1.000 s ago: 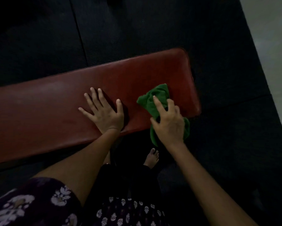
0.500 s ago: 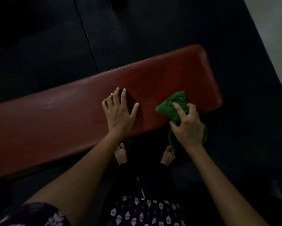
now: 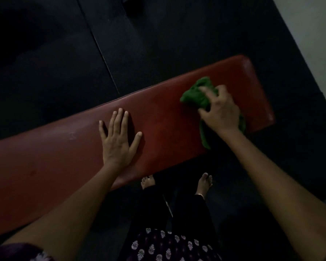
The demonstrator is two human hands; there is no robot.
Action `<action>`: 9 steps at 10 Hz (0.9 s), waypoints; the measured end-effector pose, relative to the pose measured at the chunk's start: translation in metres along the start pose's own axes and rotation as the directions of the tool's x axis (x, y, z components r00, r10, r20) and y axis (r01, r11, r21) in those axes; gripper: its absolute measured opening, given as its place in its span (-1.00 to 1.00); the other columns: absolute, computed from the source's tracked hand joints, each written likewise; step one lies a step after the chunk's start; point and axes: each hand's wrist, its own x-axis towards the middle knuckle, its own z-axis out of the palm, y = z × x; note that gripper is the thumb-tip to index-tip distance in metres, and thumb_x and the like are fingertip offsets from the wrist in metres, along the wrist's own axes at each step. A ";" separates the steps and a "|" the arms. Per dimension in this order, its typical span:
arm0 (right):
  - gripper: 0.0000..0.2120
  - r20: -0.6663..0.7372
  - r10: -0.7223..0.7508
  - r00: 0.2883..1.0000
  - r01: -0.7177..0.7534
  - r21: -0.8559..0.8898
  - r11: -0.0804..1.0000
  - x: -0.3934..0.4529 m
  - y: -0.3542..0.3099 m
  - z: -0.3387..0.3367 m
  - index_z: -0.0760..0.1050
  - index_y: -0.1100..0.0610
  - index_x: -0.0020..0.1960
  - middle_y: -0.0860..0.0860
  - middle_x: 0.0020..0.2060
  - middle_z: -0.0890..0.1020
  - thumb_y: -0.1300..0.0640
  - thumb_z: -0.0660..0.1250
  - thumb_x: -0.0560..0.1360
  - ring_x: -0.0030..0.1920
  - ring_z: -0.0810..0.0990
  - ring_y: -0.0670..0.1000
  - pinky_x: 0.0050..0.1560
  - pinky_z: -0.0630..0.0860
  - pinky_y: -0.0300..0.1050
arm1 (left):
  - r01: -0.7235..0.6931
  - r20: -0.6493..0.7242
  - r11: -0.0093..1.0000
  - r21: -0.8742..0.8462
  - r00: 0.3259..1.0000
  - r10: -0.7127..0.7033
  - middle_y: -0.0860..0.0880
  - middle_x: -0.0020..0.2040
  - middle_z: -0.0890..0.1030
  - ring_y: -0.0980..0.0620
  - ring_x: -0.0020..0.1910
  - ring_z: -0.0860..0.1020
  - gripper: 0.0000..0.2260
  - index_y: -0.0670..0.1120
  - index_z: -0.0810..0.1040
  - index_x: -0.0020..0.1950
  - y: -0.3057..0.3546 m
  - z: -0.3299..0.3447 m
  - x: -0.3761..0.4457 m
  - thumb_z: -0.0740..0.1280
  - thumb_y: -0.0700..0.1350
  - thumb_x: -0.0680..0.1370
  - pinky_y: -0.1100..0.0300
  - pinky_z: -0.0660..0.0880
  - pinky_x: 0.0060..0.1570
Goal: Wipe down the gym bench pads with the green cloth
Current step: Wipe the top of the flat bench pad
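Red bench pad (image 3: 158, 117) mid-wipe | right hand (image 3: 219, 112) fingers bunching green cloth (image 3: 195, 95) | left hand (image 3: 117, 142) flat, fingers spread | next: sweeping leftward

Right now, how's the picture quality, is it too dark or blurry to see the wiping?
Head view: very dim, floor nearly black; the red bench pad and green cloth remain readable. Right hand is motion-blurred at the fingers; left hand is sharp, flat on the pad. Wide-angle bending shows.
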 end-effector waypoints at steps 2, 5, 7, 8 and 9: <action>-0.51 -0.062 0.417 0.907 -0.409 0.113 0.906 0.040 -0.024 -0.004 0.31 -0.02 0.39 0.14 0.28 0.35 0.03 0.31 0.48 0.22 0.43 0.17 0.10 0.39 -0.04 | -0.003 -0.036 1.000 -0.022 0.999 0.003 -0.12 0.51 0.20 -0.01 0.50 0.07 -0.37 -0.16 0.21 0.49 -0.001 0.001 0.001 0.04 0.20 0.55 -0.20 -0.12 0.43; -0.41 0.067 -0.118 0.991 0.120 -0.038 0.992 0.011 -0.065 0.011 0.25 -0.10 0.45 0.16 0.26 0.34 -0.01 0.35 0.46 0.17 0.43 0.18 0.05 0.45 0.04 | -0.011 -0.035 0.999 -0.047 0.999 0.010 -0.13 0.51 0.21 -0.01 0.49 0.08 -0.37 -0.16 0.21 0.49 -0.003 0.004 0.000 0.04 0.20 0.54 -0.22 -0.10 0.42; -0.42 -0.045 0.333 0.942 -0.329 0.072 0.941 -0.003 -0.019 0.007 0.25 -0.04 0.44 0.17 0.26 0.34 -0.01 0.34 0.47 0.17 0.44 0.20 0.01 0.42 -0.01 | -0.002 -0.035 0.998 -0.067 0.999 0.000 -0.11 0.52 0.19 -0.04 0.51 0.10 -0.35 -0.15 0.20 0.50 -0.003 0.004 0.002 0.02 0.22 0.53 -0.20 -0.14 0.42; -0.42 -0.026 0.299 0.954 -0.294 0.124 0.948 -0.027 -0.055 0.020 0.25 -0.04 0.44 0.16 0.25 0.35 -0.02 0.34 0.46 0.16 0.44 0.17 -0.01 0.42 -0.03 | -0.003 -0.023 0.995 -0.095 1.000 0.001 -0.10 0.52 0.18 -0.04 0.51 0.08 -0.35 -0.14 0.20 0.50 -0.002 0.002 0.002 0.03 0.23 0.52 -0.16 -0.19 0.43; -0.38 0.042 -0.011 0.999 0.009 0.052 0.999 -0.074 -0.081 0.035 0.22 -0.06 0.47 0.16 0.24 0.35 -0.02 0.35 0.46 0.13 0.45 0.14 -0.07 0.45 -0.04 | -0.087 0.003 0.969 -0.230 0.996 0.091 -0.11 0.51 0.19 -0.02 0.52 0.08 -0.38 -0.13 0.23 0.48 -0.013 -0.009 -0.002 0.06 0.20 0.52 -0.06 -0.23 0.44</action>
